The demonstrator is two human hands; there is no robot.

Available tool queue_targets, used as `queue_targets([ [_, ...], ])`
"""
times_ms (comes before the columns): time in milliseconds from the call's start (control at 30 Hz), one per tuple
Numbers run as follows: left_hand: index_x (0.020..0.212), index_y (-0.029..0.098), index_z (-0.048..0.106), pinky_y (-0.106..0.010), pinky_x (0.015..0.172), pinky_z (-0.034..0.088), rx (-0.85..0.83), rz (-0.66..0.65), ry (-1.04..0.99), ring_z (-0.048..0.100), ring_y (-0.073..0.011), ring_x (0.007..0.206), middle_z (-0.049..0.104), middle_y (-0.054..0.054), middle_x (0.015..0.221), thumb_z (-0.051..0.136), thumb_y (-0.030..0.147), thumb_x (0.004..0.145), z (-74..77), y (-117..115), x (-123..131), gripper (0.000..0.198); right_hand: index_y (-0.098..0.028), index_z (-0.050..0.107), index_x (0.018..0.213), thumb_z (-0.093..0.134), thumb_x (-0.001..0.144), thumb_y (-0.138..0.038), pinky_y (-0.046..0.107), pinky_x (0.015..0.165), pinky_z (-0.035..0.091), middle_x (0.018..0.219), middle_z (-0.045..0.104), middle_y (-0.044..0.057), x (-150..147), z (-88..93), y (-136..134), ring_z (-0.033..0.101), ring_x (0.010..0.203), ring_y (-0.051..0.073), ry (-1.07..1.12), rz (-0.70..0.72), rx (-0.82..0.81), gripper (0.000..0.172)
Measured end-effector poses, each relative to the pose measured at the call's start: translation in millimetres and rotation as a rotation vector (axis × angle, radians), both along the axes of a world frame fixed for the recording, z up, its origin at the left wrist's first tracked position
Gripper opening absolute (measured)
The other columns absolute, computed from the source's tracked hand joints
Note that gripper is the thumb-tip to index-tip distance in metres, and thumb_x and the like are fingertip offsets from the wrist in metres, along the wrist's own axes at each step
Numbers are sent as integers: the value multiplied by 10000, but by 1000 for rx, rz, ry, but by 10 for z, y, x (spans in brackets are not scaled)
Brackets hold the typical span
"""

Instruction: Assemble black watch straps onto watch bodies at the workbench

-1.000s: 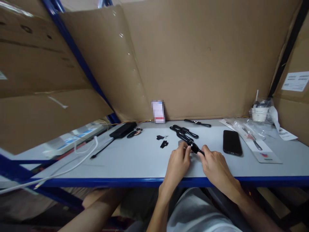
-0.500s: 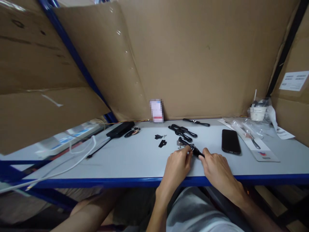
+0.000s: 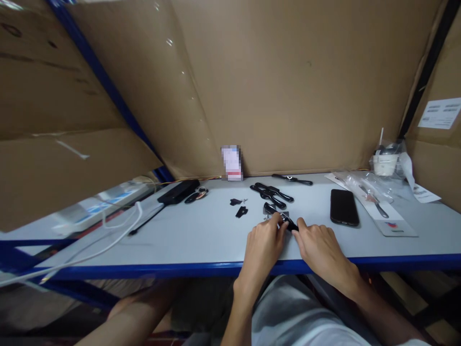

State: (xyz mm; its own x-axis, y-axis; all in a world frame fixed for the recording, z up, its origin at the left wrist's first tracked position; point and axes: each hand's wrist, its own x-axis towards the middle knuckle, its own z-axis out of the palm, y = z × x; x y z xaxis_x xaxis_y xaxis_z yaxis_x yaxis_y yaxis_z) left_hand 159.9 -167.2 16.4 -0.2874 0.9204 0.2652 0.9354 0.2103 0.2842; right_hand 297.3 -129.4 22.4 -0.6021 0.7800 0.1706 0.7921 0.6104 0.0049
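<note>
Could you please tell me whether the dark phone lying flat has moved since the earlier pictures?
No; against the table's blue front edge, the dark phone shows no clear shift either way.

Looks glossy on black tool (image 3: 291, 225) between fingers (image 3: 277, 222); smooth, matt on tabletop (image 3: 194, 235) beneath; like cardboard on panel (image 3: 288, 96) beyond.

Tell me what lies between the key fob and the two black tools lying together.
In the head view, two small dark pieces lie between the key fob and the two black tools, with a tiny shiny bit by the farther piece.
</note>
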Motion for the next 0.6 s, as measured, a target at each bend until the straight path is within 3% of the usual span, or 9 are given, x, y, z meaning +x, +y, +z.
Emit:
queue_targets([
  [233,976,207,610,-300,579,236,-37,132,12,694,-242,770,743,-85,826,421,245,1011,35,1,10,195,-164,573,1132,379,1041,-264,314,624,471,802,739,101,25,-6,-22,737,756,273,20,27,-1,236],
  [467,852,209,624,-274,613,274,2,28,-73,679,-207,788,741,-56,830,542,239,958,12,-14,-23,137,-174,573,1101,390,1040,-277,309,640,468,820,740,109,12,-5,-24,741,791,273,1,-19,-9,219],
  [600,815,199,622,-271,601,267,61,61,-148,637,-187,684,698,-41,710,523,349,983,-11,0,-43,246,-176,567,1099,375,1046,-279,303,623,463,811,739,102,9,-7,-18,743,778,269,-9,-10,2,224],
])
